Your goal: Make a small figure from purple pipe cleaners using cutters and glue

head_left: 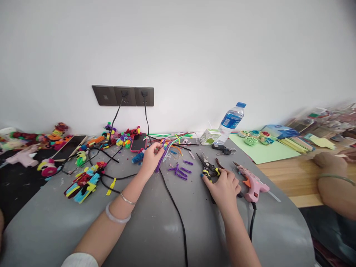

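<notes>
My left hand is pinched on a bunch of pipe cleaners, mostly purple with some green and white. They slant up and to the right from its fingertips. My right hand closes over the black-and-yellow handles of a pair of pliers, whose jaws point away from me on the grey table. Several short purple pipe cleaner pieces lie between the two hands. Just right of the pliers rests a pink hot glue gun, its clear glue stick poking out of the back.
A water bottle leans by the wall beside a small box and a key fob. Black cords cross the table. Colourful pipe cleaner figures lie at left. Another person's hand rests at right near green paper.
</notes>
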A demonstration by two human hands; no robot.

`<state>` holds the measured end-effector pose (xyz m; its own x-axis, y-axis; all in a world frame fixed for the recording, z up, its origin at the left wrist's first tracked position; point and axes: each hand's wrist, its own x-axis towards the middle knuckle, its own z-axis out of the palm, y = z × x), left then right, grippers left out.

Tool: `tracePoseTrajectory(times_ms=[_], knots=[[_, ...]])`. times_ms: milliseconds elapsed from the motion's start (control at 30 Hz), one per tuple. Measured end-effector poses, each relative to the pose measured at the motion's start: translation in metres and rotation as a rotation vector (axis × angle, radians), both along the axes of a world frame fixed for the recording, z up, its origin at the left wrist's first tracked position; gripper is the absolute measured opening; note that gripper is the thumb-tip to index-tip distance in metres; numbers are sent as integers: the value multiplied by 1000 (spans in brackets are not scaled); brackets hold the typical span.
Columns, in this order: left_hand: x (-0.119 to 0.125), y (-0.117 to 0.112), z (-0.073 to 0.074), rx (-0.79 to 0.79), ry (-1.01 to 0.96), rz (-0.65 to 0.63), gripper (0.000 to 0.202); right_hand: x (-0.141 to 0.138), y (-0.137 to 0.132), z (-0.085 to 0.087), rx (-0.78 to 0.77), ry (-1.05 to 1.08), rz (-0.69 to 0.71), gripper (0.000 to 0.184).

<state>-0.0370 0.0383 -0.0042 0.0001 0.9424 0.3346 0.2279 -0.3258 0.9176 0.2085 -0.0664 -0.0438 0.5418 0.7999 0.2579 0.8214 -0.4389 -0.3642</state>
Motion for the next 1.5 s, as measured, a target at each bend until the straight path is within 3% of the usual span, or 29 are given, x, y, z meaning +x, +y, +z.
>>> tracePoseTrajectory(times_ms=[167,433,600,800,967,1100,1267,1400,1500], knots=[[-2,0,4,62,-132,36,23,0,-2,-5,66,-2,19,64],[6,-6,14,-115,-662,-17,33,-1,-4,-6,132,32,60,62],[18,-17,13,-341,-576,-218,37,-3,-4,-3,225,98,143,57],[34,-31,2,-510,-427,-497,44,-20,-15,19,468,356,463,34],[35,-33,3,-522,-489,-489,46,-36,-22,29,412,661,692,32],[32,-29,6,-524,-607,-414,45,-41,-13,30,451,724,694,32],[30,-28,9,-568,-706,-435,45,-49,0,22,571,1020,528,29],[31,-31,9,-579,-698,-496,46,-65,5,15,539,1305,614,33],[32,-34,10,-576,-622,-563,44,-74,11,16,572,1360,620,33]])
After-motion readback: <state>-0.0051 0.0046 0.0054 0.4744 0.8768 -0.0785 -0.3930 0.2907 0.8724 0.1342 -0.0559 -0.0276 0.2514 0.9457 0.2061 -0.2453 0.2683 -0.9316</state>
